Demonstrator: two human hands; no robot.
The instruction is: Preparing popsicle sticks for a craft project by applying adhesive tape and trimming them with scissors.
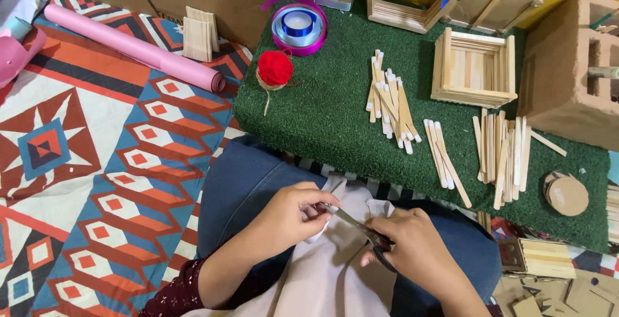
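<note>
Head view shows the person seated with a pale beige cloth [335, 272] spread over the lap, on blue jeans [251, 182]. The right hand [416, 252] is closed around the dark handles of a pair of scissors [361, 232], whose blades point left and up toward the left hand [293, 214]. The left hand pinches a small fold of the cloth at its upper edge, fingers curled tight, right at the blade tips.

The cloth looks thin, soft and limp; it likely sags and slips unless pulled taut, so the sound hold is a pinch close beside the blades, as the left hand has it. The scissors are rigid and light, held securely by the handle loops.

The gripped fold lies between the two hands, touching the left fingertips and just beside the scissor tips; whether the blades already bite the fabric cannot be told.

Beyond the knees lies a green mat [335, 117] with a bundle of wooden sticks [390, 101], a red yarn ball [275, 69] and a stick-built box frame [474, 69].
</note>
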